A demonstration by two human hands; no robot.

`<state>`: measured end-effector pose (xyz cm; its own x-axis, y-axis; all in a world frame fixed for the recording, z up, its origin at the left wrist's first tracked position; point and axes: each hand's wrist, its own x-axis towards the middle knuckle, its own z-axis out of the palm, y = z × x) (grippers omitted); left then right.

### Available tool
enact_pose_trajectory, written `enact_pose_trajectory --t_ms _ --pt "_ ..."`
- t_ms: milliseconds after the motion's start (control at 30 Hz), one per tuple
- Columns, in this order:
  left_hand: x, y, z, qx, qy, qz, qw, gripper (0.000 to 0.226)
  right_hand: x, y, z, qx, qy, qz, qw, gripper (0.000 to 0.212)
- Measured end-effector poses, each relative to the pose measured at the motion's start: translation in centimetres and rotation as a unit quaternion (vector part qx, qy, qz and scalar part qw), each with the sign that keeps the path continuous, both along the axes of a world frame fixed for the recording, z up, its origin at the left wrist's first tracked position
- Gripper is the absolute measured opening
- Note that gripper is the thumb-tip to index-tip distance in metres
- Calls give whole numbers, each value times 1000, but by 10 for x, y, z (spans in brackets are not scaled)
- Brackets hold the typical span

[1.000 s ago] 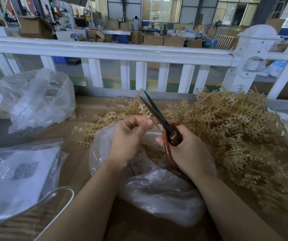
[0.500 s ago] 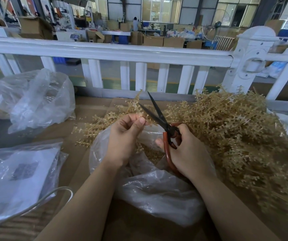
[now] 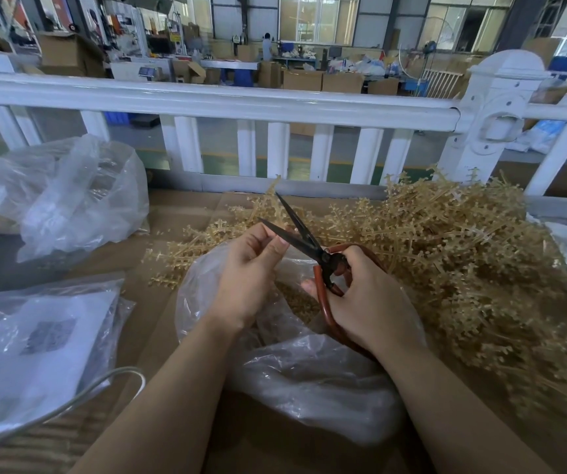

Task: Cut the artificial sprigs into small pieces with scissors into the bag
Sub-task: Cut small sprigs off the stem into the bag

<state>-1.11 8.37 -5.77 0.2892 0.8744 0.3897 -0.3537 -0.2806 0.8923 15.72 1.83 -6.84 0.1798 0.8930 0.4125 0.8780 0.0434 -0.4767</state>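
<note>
A big heap of tan artificial sprigs (image 3: 453, 254) covers the right half of the cardboard-topped table. In front of it lies a clear plastic bag (image 3: 309, 378) with cut tan pieces inside. My right hand (image 3: 367, 299) grips the red handles of the scissors (image 3: 304, 239), whose dark blades are spread apart above the bag. My left hand (image 3: 248, 278) is over the bag's mouth with thumb and fingers pinched together beside the lower blade; whatever they pinch is too small to see.
A white railing (image 3: 207, 100) runs across behind the table. Two other clear bags lie at the left, one bulging (image 3: 70, 200), one flat with a white sheet (image 3: 32, 350). A pale cable (image 3: 80, 395) curves over the near left corner.
The scissor blades have spread wider. My left hand has shifted slightly, fingertips now right beside the lower blade.
</note>
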Motion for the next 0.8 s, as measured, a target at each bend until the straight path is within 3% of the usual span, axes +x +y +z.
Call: enact_pose_trajectory --t_ms 433,800 --pt "-2 0 2 7 9 -7 1000 18 -1 -3 0 16 -2 -8 1000 66" --pt "-2 -1 5 -18 -8 -17 1000 24 -5 -8 2 42 1 4 999 58"
